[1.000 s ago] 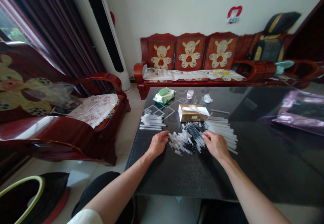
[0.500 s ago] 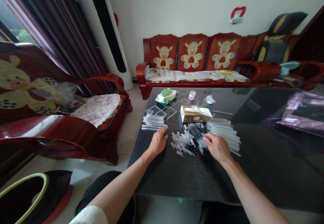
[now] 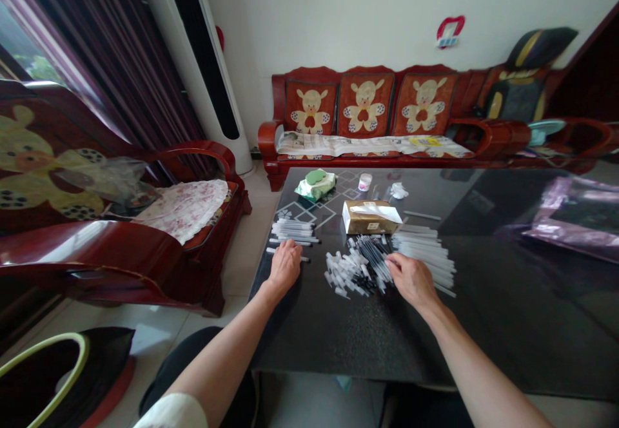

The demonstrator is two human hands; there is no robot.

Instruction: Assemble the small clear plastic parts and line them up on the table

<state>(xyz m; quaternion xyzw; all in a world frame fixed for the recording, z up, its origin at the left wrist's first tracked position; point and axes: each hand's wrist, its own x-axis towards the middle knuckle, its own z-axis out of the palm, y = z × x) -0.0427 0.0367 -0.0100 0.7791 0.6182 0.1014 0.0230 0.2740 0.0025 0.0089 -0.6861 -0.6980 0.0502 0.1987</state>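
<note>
White pen [image 3: 270,250] covered mid-length by left hand [image 3: 286,265], near the surface's [image 3: 348,344] left edge; fingers curled, grip hidden, can't tell if held. Pen stack [image 3: 293,230] at 12 o'clock from it. Right hand [image 3: 411,280] pinched narrow at dark rods [image 3: 371,252]; hold can't be confirmed. Clear tubes [image 3: 424,251] at 1 o'clock from it, short pieces [image 3: 341,272] at 9. Wide open strip left between pieces and near edge.

No lettering is legible on anything here.
</note>
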